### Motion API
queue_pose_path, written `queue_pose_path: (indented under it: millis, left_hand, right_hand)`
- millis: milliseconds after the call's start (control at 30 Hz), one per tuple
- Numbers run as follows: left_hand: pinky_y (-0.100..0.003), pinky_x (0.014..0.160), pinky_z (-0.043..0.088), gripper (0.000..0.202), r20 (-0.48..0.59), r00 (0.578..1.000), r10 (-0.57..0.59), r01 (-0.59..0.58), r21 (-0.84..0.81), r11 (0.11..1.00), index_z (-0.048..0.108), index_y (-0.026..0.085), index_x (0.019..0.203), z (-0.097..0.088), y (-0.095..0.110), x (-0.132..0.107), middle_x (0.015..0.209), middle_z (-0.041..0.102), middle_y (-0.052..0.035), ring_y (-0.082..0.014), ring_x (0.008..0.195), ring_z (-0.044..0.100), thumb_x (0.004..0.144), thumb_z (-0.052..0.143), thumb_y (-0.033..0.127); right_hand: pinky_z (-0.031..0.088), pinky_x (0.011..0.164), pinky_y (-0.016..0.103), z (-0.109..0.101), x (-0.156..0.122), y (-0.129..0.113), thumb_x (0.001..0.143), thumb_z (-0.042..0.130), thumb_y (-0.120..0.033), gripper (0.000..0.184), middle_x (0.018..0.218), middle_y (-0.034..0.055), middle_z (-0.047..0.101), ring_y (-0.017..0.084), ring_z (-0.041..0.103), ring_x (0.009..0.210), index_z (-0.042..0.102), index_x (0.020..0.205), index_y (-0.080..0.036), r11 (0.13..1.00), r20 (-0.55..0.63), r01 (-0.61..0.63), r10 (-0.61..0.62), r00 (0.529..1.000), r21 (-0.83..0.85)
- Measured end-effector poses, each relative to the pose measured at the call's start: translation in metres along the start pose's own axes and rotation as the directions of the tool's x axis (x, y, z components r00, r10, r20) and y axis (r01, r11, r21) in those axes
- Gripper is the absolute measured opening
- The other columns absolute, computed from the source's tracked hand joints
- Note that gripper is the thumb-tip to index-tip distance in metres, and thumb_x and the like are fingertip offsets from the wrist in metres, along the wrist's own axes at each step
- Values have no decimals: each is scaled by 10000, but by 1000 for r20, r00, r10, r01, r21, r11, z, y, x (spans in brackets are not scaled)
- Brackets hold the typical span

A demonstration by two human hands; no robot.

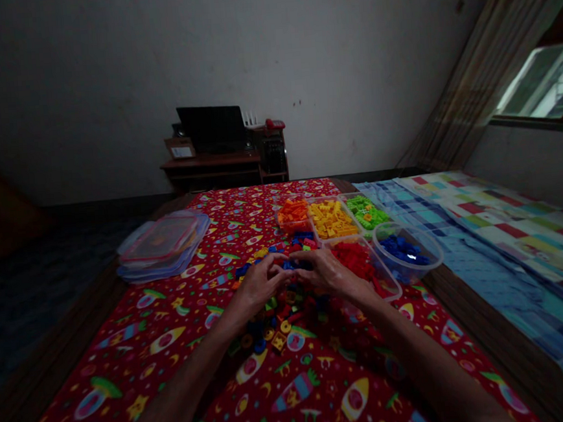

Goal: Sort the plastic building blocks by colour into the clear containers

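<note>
My left hand (261,279) and my right hand (326,271) meet over a mixed pile of toy building bricks (274,309). On both hands the fingers are bent and the thumb points inward, and the fingertips come together in a pinch. Whatever lies between the fingertips is too small and dark to name; some blue shows behind them. The pile holds red, yellow, blue and green pieces, several with round holes. Close to my right hand are red bricks (356,260) in a clear plastic container, partly hidden by my wrist.
Clear containers hold orange bricks (293,214), yellow bricks (331,219) and green bricks (367,212). A round tub (433,251) holds blue bricks (404,249). Stacked plastic lids (162,246) lie at left on the red patterned tablecloth (175,349). Beyond stands a desk with a monitor (212,125).
</note>
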State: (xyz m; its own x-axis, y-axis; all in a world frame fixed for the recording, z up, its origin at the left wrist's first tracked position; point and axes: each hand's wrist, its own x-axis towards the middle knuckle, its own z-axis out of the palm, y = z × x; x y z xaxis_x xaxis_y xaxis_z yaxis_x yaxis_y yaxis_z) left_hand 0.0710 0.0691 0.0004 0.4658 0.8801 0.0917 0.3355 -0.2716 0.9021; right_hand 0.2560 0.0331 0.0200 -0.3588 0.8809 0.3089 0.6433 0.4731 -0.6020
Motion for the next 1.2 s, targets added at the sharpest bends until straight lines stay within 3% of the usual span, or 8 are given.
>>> queue_pose_path:
  millis: [200, 367, 467, 600, 800, 967, 1100, 1200]
  left_hand:
    - [-255, 565, 482, 333, -30, 997, 74, -64, 238, 969, 621, 199, 989, -12, 4, -2, 726, 703, -14, -177, 618, 649, 838, 472, 455]
    - [-257, 639, 483, 347, -123, 984, 133, -64, 451, 890, 674, 195, 960, -37, 5, -1, 804, 727, -32, -197, 717, 663, 839, 437, 418]
    - [-263, 675, 487, 356, -149, 979, 136, -43, 506, 862, 685, 208, 970, -50, 0, 0, 864, 737, -35, -210, 772, 667, 830, 437, 421]
    - [-304, 780, 500, 380, -174, 976, 128, -11, 552, 834, 693, 213, 988, -62, -14, 4, 977, 732, -55, -236, 881, 660, 817, 439, 438]
    - [-370, 887, 488, 408, -128, 983, 129, -24, 614, 789, 687, 183, 1007, -68, -39, 9, 1082, 695, -109, -266, 985, 634, 802, 444, 439]
    - [-400, 918, 472, 415, -42, 992, 119, -67, 625, 778, 663, 167, 1054, -67, -46, 10, 1113, 677, -136, -277, 1040, 613, 823, 440, 431]
    - [-400, 941, 459, 423, 0, 993, 115, -89, 633, 769, 650, 166, 1081, -65, -46, 10, 1147, 663, -136, -275, 1071, 599, 827, 435, 427]
    - [-379, 943, 461, 416, 12, 993, 118, -99, 638, 763, 650, 184, 1079, -64, -46, 9, 1139, 668, -113, -259, 1070, 598, 835, 425, 435]
  right_hand:
    - [457, 775, 290, -51, -3, 10, 850, 558, -225, 294, 954, 72, 704, 182, 631, 834, 658, 1121, -175, 982, -244, -113, 74, 967, -150]
    - [449, 843, 353, -113, -28, 46, 824, 548, -256, 323, 966, 111, 695, 226, 627, 902, 658, 1108, -148, 835, -499, -434, 232, 835, -338]
    - [446, 857, 384, -134, -54, 67, 808, 537, -284, 304, 988, 126, 678, 262, 595, 983, 670, 1048, -154, 711, -543, -592, 347, 765, -379]
    - [443, 869, 383, -139, -73, 78, 830, 499, -336, 304, 1025, 126, 653, 268, 551, 1061, 650, 1033, -167, 704, -547, -584, 326, 771, -403]
    - [459, 785, 352, -115, -34, 56, 868, 456, -266, 277, 886, 112, 684, 225, 614, 818, 652, 1038, -169, 769, -489, -458, 220, 844, -446]
    - [456, 796, 343, -44, -7, 32, 871, 442, -150, 266, 918, 116, 669, 217, 596, 839, 636, 1053, -163, 890, -195, -125, 41, 980, -440]
    - [399, 930, 412, 4, -10, 30, 848, 434, -84, 306, 982, 118, 634, 251, 527, 1008, 611, 1082, -170, 862, -59, 66, -110, 992, -503]
    - [379, 915, 419, 14, -11, 31, 827, 425, -54, 283, 937, 136, 622, 259, 520, 952, 622, 1018, -126, 825, -8, 60, -78, 997, -562]
